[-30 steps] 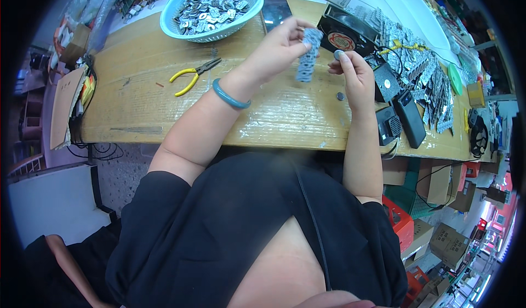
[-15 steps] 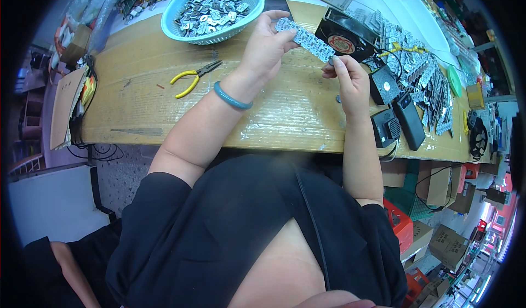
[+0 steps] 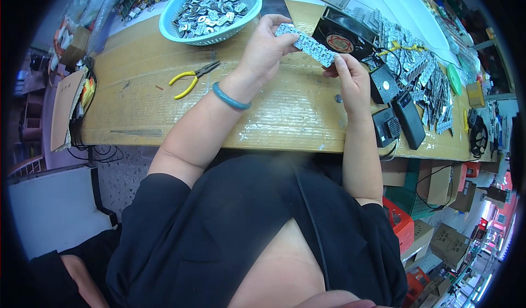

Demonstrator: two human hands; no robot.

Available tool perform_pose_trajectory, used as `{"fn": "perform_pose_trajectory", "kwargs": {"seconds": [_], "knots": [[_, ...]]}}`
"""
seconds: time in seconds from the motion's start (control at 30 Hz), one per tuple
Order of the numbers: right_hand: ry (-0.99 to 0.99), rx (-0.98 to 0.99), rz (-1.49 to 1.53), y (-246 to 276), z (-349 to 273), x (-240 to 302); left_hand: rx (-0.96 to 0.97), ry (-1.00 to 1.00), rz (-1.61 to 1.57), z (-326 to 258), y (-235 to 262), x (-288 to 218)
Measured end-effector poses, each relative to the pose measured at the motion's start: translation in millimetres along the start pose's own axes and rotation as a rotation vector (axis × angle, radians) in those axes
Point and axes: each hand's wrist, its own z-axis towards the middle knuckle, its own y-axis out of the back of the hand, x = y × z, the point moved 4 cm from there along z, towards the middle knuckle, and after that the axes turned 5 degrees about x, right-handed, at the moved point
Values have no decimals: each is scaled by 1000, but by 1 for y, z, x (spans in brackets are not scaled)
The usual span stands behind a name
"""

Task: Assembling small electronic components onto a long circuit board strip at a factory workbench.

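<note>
Above the cardboard-covered table, a pale grey strip of small joined circuit boards is stretched between both my hands. My left hand, with a blue-green bangle on its wrist, grips the strip's left end, thumb on top. At the strip's lower right end, my right hand pinches with thumb and fingers; its curled fingers are partly hidden. A small dark round piece lies on the table beside my right wrist. Left of my left forearm lie yellow-handled pliers, jaws toward the upper right.
A light-blue basket with many small loose boards stands at the back left. Behind my right hand is a black fan. A heap of similar strips spreads at the right, near a black phone-like device. Another person's arm shows lower left.
The strip and my left hand have shifted slightly down. My right fingertips now sit closer over the strip's end. The dark round piece on the table shows more fully.
</note>
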Motion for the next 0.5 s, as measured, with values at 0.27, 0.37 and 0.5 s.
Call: {"fn": "perform_pose_trajectory", "kwargs": {"seconds": [0.27, 0.37, 0.5], "knots": [[29, -101, 77, 2, -1, 2, 63, 116, -150, -2, -8, 11], [22, -13, 53, -4, -1, 0, 8, 101, -283, -2, -8, 17], [49, -63, 84, 3, -1, 6, 49, 69, -143, 1, -4, -1]]}}
